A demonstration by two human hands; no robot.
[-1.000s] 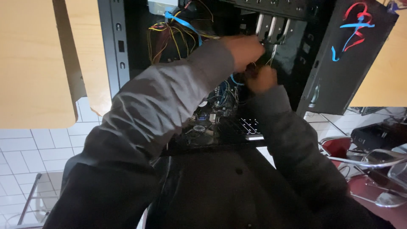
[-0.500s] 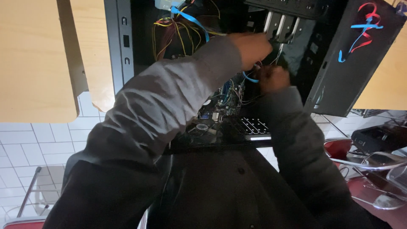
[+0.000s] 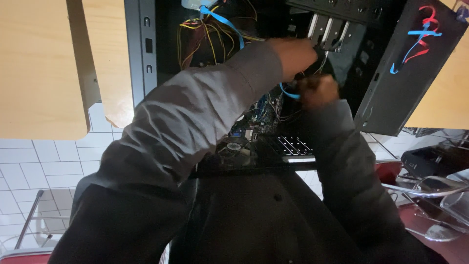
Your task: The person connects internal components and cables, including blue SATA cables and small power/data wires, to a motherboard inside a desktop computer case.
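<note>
An open black computer case [image 3: 146,58] stands in front of me, with a motherboard [image 3: 256,122] and bundles of yellow and red wires [image 3: 205,34] inside. My left hand [image 3: 295,56] reaches deep into the case near the silver drive bays [image 3: 330,32]. Just below it, my right hand [image 3: 317,90] is closed around a thin blue cable [image 3: 288,93]. Fingers of the left hand are hidden in the dark interior, so its grip is unclear. Both arms wear grey sleeves.
The case's side panel [image 3: 410,68] with red and blue cables hangs open at right. Light wooden tabletops [image 3: 39,68] lie left and far right. White floor tiles [image 3: 34,171] show below; metal chair frames [image 3: 430,190] and a black box [image 3: 430,161] sit at lower right.
Both hands have shifted slightly to the right inside the case and stay close together near the drive bays. The view has drifted a little.
</note>
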